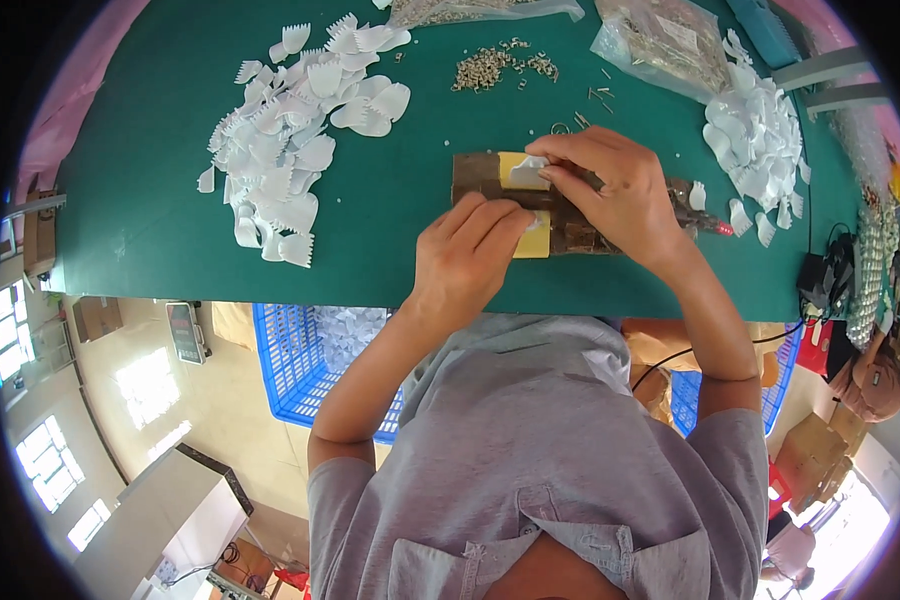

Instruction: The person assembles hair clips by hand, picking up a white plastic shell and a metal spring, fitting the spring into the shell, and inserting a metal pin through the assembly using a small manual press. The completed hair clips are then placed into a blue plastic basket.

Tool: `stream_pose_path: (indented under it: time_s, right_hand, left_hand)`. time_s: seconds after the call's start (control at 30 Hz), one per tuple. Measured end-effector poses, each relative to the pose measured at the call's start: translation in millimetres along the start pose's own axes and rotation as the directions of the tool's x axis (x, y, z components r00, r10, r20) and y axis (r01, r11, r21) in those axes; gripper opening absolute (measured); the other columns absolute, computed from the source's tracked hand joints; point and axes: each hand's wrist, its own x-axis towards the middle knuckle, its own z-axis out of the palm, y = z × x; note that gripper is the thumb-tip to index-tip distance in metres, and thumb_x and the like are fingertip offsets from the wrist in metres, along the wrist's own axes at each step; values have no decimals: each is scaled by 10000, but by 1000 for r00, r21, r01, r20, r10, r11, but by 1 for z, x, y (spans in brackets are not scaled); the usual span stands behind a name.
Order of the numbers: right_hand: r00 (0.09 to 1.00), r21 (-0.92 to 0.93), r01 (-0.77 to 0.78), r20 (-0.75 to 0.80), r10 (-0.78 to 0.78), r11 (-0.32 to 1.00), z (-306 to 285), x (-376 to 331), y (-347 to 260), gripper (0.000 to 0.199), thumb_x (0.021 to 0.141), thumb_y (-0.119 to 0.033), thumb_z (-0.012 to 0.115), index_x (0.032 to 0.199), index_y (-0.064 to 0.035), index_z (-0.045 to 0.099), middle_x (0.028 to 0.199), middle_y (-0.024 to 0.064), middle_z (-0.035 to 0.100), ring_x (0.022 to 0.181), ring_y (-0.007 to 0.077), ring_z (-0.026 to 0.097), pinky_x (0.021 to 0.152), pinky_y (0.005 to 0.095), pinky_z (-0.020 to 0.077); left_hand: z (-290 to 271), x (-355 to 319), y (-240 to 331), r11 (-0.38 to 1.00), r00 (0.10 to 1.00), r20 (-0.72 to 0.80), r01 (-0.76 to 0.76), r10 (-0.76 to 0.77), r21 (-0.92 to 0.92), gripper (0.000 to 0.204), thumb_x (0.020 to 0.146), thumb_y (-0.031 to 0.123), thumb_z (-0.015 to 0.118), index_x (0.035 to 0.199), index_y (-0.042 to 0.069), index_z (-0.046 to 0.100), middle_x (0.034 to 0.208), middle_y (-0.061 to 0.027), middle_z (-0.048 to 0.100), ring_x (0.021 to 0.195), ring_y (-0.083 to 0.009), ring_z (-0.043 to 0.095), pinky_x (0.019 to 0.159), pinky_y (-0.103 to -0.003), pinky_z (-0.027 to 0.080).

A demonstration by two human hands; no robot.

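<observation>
My right hand point(620, 185) pinches a curved white plastic piece point(526, 174) over the upper yellow pad point(511, 160) of a brown, tape-wrapped block point(475, 174). The piece looks like the toothed claw-clip halves lying on the table. My left hand point(467, 250) is closed near the lower yellow pad point(534, 243). Some white plastic point(539, 221) shows at its fingertips, mostly hidden by the fingers. A dark tool with a red tip point(722, 229) pokes out from under my right wrist.
The green table point(160, 170) carries a large heap of white toothed pieces point(285, 165) on the left and another heap point(755, 135) on the right. Small metal springs point(485, 69), thin pins point(600, 95) and a filled clear bag point(665, 45) lie farther back. A blue basket point(288, 375) stands below the edge.
</observation>
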Motion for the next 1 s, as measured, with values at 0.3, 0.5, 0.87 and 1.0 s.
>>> stream_pose_path:
  time_s: [0.3,0.5,0.87,1.0]
  right_hand:
    - [997,56,-47,70,43,997,7,-10,-4,170,897,-93,765,1065,-94,787,921,108,775,816,307,738,712,379,589]
    - [995,101,-26,97,17,995,7,-11,-4,122,902,-84,743,1020,-77,769,872,104,765,799,308,728,749,396,576]
    - [1000,18,-6,4,6,1000,18,-30,-10,278,780,-14,835,996,-63,667,940,62,741,850,303,695,788,401,536]
    - [999,-4,-2,-35,2,1000,15,-28,-11,296,782,-16,827,1014,-83,656,904,61,737,829,282,715,804,401,535]
  left_hand:
    - [2,12,-1,961,995,-60,-55,74,270,203,789,21,804,935,98,686,1045,-34,708,1050,-295,641,912,-451,485]
    - [-4,13,-20,998,998,59,-38,35,45,201,817,24,808,954,75,671,1042,-72,716,1045,-315,685,886,-430,518]
    - [-2,10,-28,985,989,100,122,-110,-126,382,778,10,824,1086,65,606,1045,-96,696,987,-340,673,858,-433,538]
    - [11,5,-32,959,987,33,159,-156,-233,461,759,-11,844,1156,61,620,1083,-100,704,993,-332,686,829,-417,556]
